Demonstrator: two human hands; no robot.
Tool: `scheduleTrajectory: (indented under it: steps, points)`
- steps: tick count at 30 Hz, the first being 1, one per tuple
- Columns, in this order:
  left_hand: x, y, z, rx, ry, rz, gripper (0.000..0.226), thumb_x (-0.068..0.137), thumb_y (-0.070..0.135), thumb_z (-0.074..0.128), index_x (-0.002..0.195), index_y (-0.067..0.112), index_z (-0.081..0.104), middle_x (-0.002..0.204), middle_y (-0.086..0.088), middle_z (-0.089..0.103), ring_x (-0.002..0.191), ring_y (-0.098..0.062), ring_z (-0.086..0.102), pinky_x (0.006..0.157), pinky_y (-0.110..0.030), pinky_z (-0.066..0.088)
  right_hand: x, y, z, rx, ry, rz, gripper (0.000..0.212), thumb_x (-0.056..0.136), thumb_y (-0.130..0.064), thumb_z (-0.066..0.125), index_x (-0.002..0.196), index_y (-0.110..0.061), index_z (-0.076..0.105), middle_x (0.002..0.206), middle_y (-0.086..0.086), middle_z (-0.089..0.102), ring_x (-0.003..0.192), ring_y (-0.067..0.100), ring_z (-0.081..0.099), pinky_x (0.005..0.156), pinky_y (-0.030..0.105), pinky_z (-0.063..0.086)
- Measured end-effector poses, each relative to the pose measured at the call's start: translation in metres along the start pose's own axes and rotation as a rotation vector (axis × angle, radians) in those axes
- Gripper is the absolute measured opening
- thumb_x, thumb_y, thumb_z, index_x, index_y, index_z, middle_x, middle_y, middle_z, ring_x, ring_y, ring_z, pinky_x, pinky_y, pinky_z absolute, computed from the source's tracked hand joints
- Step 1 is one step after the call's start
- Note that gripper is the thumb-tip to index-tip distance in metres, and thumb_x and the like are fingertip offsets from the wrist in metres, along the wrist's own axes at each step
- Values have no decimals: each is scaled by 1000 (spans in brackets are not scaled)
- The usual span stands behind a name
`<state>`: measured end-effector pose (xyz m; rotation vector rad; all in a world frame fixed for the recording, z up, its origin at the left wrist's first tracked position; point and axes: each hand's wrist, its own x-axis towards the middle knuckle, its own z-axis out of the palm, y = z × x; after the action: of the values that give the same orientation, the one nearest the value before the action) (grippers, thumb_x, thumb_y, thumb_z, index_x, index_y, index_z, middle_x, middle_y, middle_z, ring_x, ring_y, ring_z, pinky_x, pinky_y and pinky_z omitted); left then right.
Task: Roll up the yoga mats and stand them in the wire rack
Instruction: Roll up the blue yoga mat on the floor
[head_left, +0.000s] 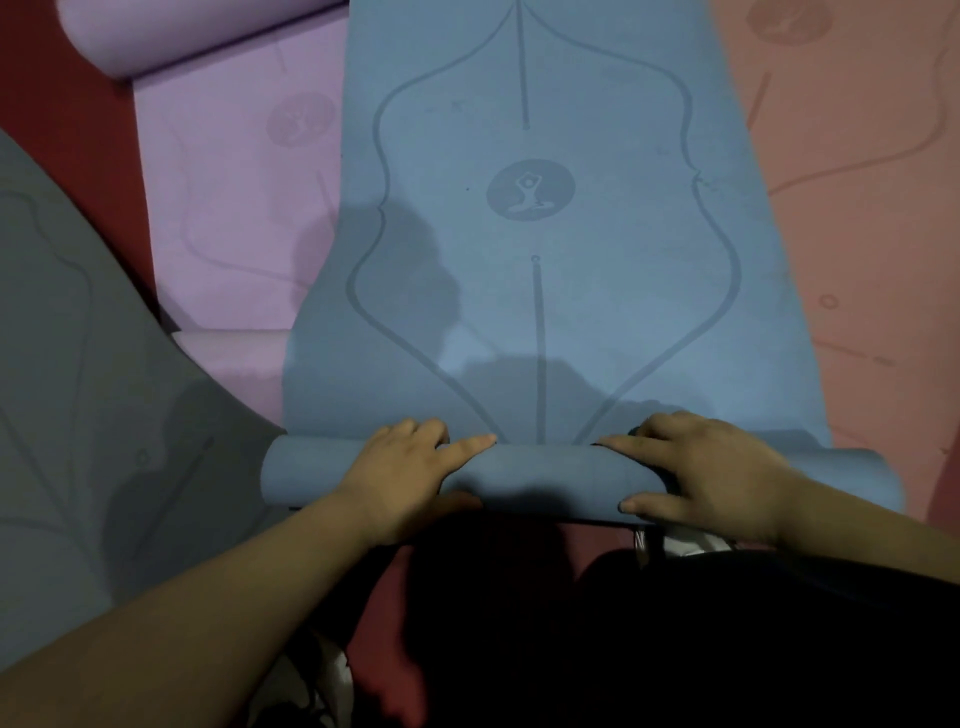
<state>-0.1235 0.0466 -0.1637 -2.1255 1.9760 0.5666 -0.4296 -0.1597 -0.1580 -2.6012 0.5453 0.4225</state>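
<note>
A blue yoga mat (597, 322) with a printed figure emblem lies flat ahead of me. Its near end is rolled into a tube (540, 480) lying crosswise just in front of my knees. My left hand (400, 478) lies over the left half of the tube, fingers wrapped over the far side and thumb on the near side. My right hand (717, 467) holds the right half the same way, its thumb along the near side. No wire rack is in view.
A purple mat (234, 208) lies left of the blue one, partly rolled at its far end (156, 36). At the far left is a grey mat (78, 364), at the right a salmon-pink mat (872, 218). Red floor (67, 88) shows between them.
</note>
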Motion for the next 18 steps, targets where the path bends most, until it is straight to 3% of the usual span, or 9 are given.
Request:
scheduleTrajectory:
  steps: [2, 4, 7, 12, 15, 18]
  points:
    - [6, -4, -5, -45, -76, -7, 79, 81, 88, 19, 153, 55, 17, 111, 6, 48, 98, -21, 51, 91, -40, 44, -10, -9, 13, -112, 204, -9, 70, 88, -80, 40, 145, -41, 49, 115, -5, 60, 99, 22, 61, 82, 39, 52]
    - [11, -8, -8, -59, -126, 0, 80, 80, 90, 16, 153, 56, 14, 113, 6, 47, 100, -20, 50, 95, -40, 43, -13, -13, 23, -149, 250, 5, 75, 88, -81, 39, 146, -36, 50, 115, -1, 60, 97, 25, 61, 81, 41, 52]
    - [11, -8, -10, -72, -114, -1, 81, 79, 91, 17, 153, 56, 15, 111, 6, 45, 101, -19, 48, 94, -39, 42, -6, -3, 20, -132, 189, 9, 74, 89, -84, 33, 147, -40, 44, 115, -6, 59, 99, 21, 59, 82, 39, 53]
    - [-3, 7, 2, 51, 202, -28, 76, 80, 81, 40, 148, 46, 44, 108, -1, 54, 95, -25, 53, 83, -40, 44, 8, 8, 3, 36, -65, 85, 79, 80, -92, 27, 149, -53, 32, 125, -15, 53, 117, 13, 52, 100, 36, 45]
    - [0, 9, 5, 52, 183, -56, 80, 78, 83, 39, 148, 45, 44, 108, 1, 54, 95, -25, 54, 83, -40, 44, 14, 9, -3, 78, -107, 99, 79, 78, -92, 30, 148, -55, 29, 123, -16, 51, 119, 12, 51, 102, 35, 43]
    - [8, 7, -3, 16, 100, -83, 80, 79, 87, 31, 149, 49, 39, 107, 4, 50, 96, -23, 50, 86, -39, 43, 7, 4, 4, -64, 23, 78, 76, 84, -88, 29, 150, -50, 30, 122, -11, 54, 112, 18, 55, 93, 37, 46]
